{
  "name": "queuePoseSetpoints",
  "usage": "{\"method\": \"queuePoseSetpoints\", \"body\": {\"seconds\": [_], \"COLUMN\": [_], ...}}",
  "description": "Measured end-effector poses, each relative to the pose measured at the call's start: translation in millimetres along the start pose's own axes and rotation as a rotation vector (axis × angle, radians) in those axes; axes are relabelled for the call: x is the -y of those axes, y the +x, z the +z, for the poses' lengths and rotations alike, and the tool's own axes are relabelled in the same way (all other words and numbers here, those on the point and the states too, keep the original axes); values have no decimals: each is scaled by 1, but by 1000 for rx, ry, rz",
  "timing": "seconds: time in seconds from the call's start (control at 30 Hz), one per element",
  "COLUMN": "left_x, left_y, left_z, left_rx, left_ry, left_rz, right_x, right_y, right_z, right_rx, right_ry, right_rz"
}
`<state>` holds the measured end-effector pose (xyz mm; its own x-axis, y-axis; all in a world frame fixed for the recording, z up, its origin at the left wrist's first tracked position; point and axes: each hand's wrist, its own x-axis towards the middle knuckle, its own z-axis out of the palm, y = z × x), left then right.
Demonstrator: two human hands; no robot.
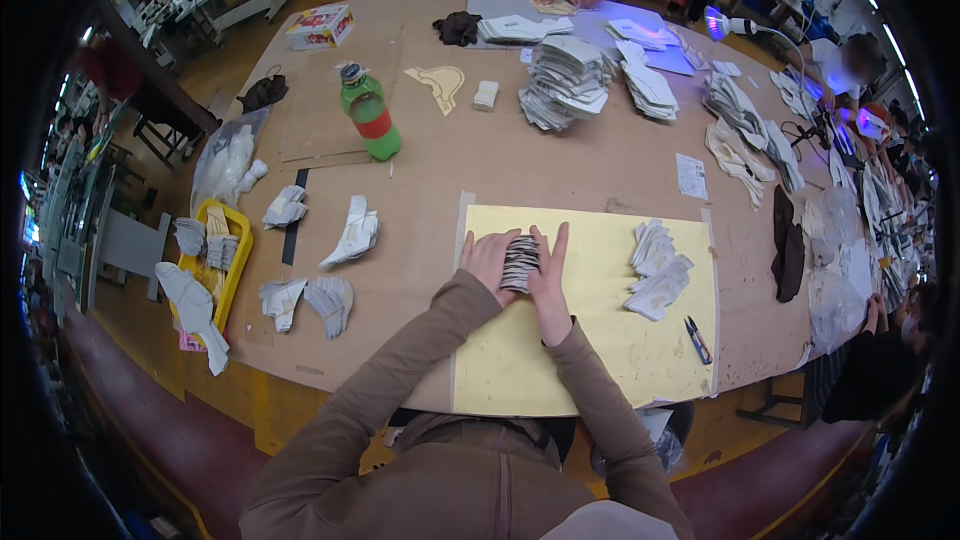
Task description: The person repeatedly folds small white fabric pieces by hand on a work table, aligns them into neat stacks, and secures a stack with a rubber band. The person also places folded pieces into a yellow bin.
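Partly hidden: layered stack between both hands.

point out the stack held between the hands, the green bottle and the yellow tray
Held stack [520, 263]: head view, on its layered edges
Green bottle [372, 122]: head view, on its red label
Yellow tray [240, 266]: head view, on its right rim

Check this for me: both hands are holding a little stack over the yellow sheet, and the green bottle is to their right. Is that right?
Not quite: in the head view, the green bottle is left of the left hand and right hand. They do hold a little stack over the yellow sheet.
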<state>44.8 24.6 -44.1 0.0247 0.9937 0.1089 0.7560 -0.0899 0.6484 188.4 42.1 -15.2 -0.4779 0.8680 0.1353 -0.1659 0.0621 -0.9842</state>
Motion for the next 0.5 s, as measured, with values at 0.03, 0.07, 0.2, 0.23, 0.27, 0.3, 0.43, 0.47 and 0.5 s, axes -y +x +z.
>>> {"method": "queuePoseSetpoints", "body": {"seconds": [0.03,0.07,0.2,0.23,0.27,0.3,0.43,0.47,0.5], "left_x": [2,1,-2,-3,-3,-2,9,9,10], "left_y": [1,1,0,-1,-1,-1,2,-3,-3], "left_z": [-1,1,2,2,2,2,5,8,9], "left_rx": [25,31,-92,-136,-94,-60,-42,-45,-51], "left_ry": [-15,-10,86,119,44,-29,-60,-47,-32], "left_rz": [-33,-15,24,44,2,-32,-33,-13,8], "right_x": [0,-1,-2,-2,-2,-2,3,5,6], "right_y": [0,1,2,2,2,1,-1,-6,-6], "right_z": [-1,-1,-1,0,0,1,1,1,1], "right_rx": [-57,-107,-2,-37,-71,-25,48,35,-10], "right_ry": [48,86,199,228,256,203,136,157,207], "right_rz": [46,61,86,80,74,56,37,62,78]}}
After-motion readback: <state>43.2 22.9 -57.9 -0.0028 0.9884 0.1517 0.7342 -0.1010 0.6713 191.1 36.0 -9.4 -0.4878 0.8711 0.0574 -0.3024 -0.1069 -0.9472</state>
